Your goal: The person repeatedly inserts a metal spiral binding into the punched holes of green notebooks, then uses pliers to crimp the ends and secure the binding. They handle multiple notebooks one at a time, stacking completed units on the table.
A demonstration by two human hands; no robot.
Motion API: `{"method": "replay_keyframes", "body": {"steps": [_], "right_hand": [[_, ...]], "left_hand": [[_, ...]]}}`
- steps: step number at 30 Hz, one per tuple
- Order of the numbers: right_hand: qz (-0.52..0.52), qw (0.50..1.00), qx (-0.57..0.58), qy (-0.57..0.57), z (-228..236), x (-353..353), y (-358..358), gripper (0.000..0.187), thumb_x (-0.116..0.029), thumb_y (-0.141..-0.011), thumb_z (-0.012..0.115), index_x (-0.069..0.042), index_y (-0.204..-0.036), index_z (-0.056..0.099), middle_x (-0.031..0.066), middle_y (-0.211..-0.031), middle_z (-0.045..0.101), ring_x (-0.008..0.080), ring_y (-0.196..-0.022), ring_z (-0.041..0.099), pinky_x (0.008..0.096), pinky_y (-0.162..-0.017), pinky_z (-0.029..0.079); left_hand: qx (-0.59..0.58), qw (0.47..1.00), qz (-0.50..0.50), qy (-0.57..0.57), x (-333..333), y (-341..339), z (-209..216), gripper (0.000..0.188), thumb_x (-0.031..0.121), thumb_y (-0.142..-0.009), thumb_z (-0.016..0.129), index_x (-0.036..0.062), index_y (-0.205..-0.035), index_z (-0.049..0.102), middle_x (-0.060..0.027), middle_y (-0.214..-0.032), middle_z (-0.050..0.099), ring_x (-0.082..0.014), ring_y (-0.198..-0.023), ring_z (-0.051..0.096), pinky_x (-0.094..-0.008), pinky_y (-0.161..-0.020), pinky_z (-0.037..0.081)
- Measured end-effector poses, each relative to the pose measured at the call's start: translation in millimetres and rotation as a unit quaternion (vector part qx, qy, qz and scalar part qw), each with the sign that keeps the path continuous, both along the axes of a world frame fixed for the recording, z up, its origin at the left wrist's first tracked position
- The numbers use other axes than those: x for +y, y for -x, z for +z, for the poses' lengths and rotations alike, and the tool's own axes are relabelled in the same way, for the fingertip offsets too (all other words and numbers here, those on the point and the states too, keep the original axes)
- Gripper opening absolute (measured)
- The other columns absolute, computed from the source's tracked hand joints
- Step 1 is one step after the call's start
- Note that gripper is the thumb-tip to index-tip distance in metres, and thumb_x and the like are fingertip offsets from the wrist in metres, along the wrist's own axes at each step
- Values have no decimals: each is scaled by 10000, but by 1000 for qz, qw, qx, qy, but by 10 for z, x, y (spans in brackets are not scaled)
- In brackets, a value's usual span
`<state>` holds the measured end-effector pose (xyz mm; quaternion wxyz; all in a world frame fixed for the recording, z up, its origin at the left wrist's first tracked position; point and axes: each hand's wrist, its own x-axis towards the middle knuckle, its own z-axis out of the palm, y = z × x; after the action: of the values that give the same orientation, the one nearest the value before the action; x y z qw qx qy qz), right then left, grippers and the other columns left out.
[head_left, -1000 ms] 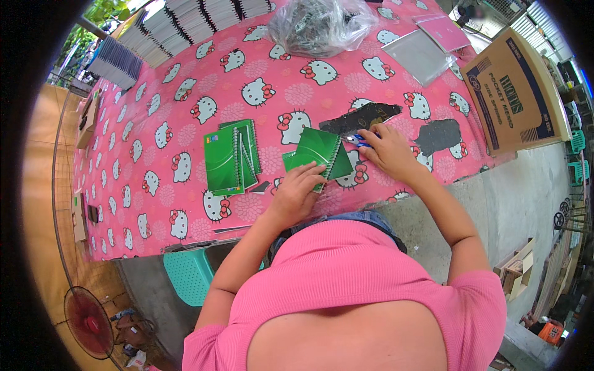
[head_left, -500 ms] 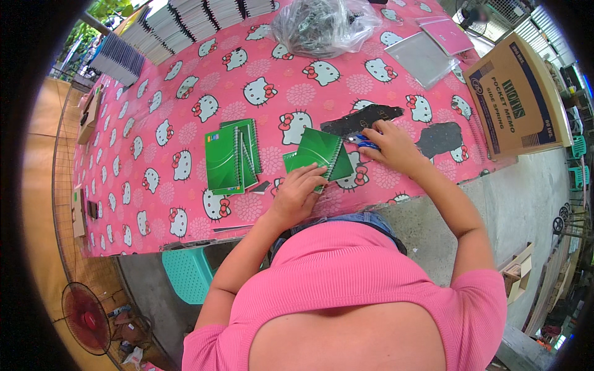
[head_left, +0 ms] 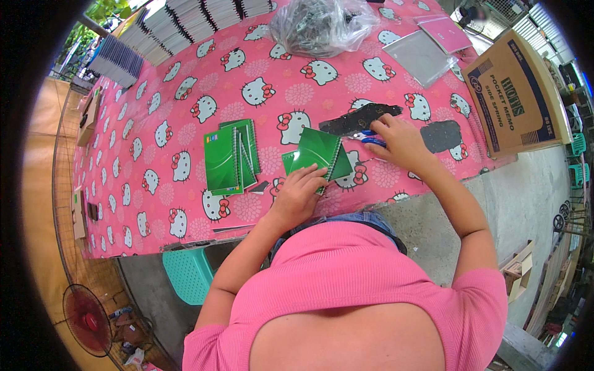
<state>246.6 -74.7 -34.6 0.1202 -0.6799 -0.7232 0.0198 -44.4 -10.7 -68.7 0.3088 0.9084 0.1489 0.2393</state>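
Note:
Two green spiral notebooks (head_left: pixel 317 148) lie crossed, one on top of the other, near the table's front edge. My left hand (head_left: pixel 299 195) grips the lower end of the upper notebook by its wire spine, fingers bent over the cover and thumb hidden. Right of them, my right hand (head_left: pixel 399 141) is closed around the ends of blue-handled pliers (head_left: pixel 371 138). The handles are spread, and the jaws point left toward the wire spine without touching it. Further left rests a small stack of similar green notebooks (head_left: pixel 223 157).
Black worn patches (head_left: pixel 440 136) mark the pink patterned tablecloth (head_left: pixel 204 80). A cardboard box (head_left: pixel 516 99) stands at the right edge. At the back are a plastic bag of dark wires (head_left: pixel 322 28), clear sheets (head_left: pixel 421 60) and stacks of spiral-bound pads (head_left: pixel 185 21). A green stool (head_left: pixel 187 275) stands below.
My right hand has shifted slightly right with the pliers, and their handles show more clearly apart. My left hand and the notebooks have stayed in place.

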Motion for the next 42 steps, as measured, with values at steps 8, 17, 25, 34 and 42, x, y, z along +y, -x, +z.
{"method": "replay_keyframes", "body": {"steps": [8, 17, 25, 34, 42], "right_hand": [[17, 1000, 11, 5, 14, 75, 82, 371, -393, -760, 711, -94, -962, 624, 107, -936, 569, 285, -865, 597, 409, -705, 471], [10, 998, 62, -16, 107, 99, 137, 329, -346, -767, 719, -38, -834, 626, 139, -823, 572, 335, -785, 606, 445, -673, 486], [-204, 780, 456, 377, 166, 206, 23, 337, -353, -811, 693, -23, -874, 670, 173, -864, 618, 315, -782, 634, 424, -631, 481], [-1, 998, 15, -55, 128, 10, 179, 385, -362, -749, 725, -90, -1009, 648, 93, -949, 559, 271, -929, 543, 404, -801, 404], [-7, 1000, 5, -6, 127, 91, 223, 340, -331, -721, 747, -80, -914, 623, 84, -933, 555, 259, -933, 541, 396, -781, 404]], "left_hand": [[19, 999, 6, -32, -3, 0, -34, 335, -21, -701, 627, 76, -1021, 607, -108, -1238, 612, -345, -1191, 538, -450, -971, 433], [36, 998, 6, -42, -7, -13, -12, 315, -3, -713, 625, 81, -1016, 612, -107, -1216, 627, -340, -1184, 543, -448, -961, 436], [60, 997, 11, -54, -46, -60, -18, 279, 2, -729, 625, 86, -995, 609, -101, -1212, 630, -341, -1179, 543, -443, -961, 432], [73, 996, 8, -58, -47, -74, 3, 303, -2, -718, 625, 84, -1008, 612, -103, -1218, 627, -344, -1188, 535, -443, -965, 427], [74, 996, 9, -46, -50, -71, 17, 316, -13, -717, 620, 84, -1017, 619, -103, -1224, 625, -342, -1192, 532, -443, -967, 424]]}}
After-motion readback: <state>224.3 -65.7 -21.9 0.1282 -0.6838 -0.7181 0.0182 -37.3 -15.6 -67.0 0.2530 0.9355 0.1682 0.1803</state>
